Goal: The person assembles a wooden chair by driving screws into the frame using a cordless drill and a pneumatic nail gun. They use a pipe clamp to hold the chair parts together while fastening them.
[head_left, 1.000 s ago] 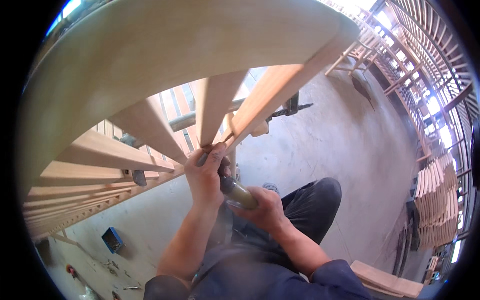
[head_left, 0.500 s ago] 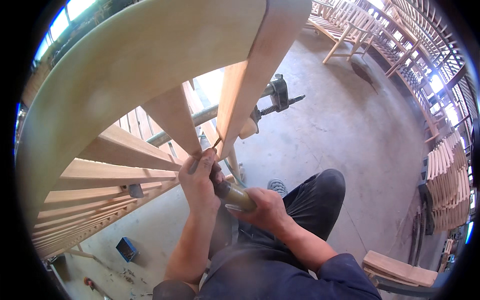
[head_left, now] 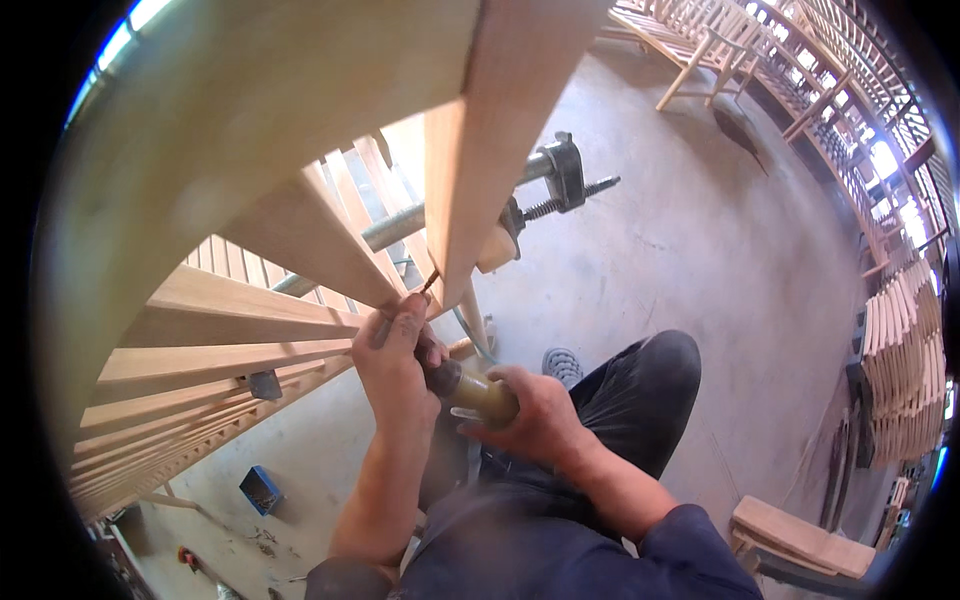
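My right hand [head_left: 535, 412] is wrapped around the yellowish body of a straight drill [head_left: 487, 397]. Closer to its tip, my left hand [head_left: 392, 350] closes around the dark front end, thumb and fingers near the thin bit [head_left: 431, 281]. That bit slants up against the lower end of a wooden post [head_left: 480, 150], where it meets a wooden rail. How deep the bit sits in the wood I cannot tell. Wooden slats [head_left: 230, 310] fan out left of my left hand, beneath a broad pale curved board [head_left: 240, 110] close to the camera.
A metal bar clamp [head_left: 567, 172] with a threaded screw spans the frame behind the post. On the floor at lower left lies a blue box [head_left: 260, 490]. Wooden benches [head_left: 700, 50] stand at far right, with stacked curved wooden parts [head_left: 903, 365] below them. A wooden piece [head_left: 800, 535] sits at lower right.
The post, slats and curved board appear a little further left and larger in the picture. Both hands keep the same hold on the drill, with its bit still at the post's lower end.
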A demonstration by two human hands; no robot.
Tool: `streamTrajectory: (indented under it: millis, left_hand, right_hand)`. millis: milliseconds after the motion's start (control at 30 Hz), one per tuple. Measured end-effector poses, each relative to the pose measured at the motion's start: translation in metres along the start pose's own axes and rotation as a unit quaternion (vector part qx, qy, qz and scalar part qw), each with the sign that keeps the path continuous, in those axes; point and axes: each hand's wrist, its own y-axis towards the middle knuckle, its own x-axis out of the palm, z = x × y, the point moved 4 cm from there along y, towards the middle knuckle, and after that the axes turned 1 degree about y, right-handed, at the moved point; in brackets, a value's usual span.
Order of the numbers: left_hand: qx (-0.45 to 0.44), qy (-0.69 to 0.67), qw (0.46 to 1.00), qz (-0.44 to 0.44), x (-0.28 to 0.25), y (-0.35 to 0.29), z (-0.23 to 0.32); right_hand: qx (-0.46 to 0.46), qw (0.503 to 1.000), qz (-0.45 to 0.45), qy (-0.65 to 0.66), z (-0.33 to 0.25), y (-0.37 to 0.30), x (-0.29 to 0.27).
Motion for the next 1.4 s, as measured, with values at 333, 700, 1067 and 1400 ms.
streamTrajectory:
  millis: [333,700,1067,1400]
  left_hand:
    - [-0.012,0.016,0.999,0.031,0.003,-0.004,0.001]
    - [-0.008,0.009,0.999,0.035,0.005,-0.004,0.006]
    - [-0.012,0.012,0.999,0.027,0.008,-0.003,0.002]
    - [0.011,0.03,0.999,0.026,0.008,-0.01,-0.001]
  right_hand:
    - [-0.042,0.999,0.006,-0.027,0.005,0.0,0.005]
    - [-0.047,0.999,0.003,-0.026,0.001,0.003,0.003]
    - [-0.048,0.997,-0.052,-0.031,0.007,0.008,-0.005]
    - [-0.051,0.994,-0.054,0.079,0.029,0.001,0.002]
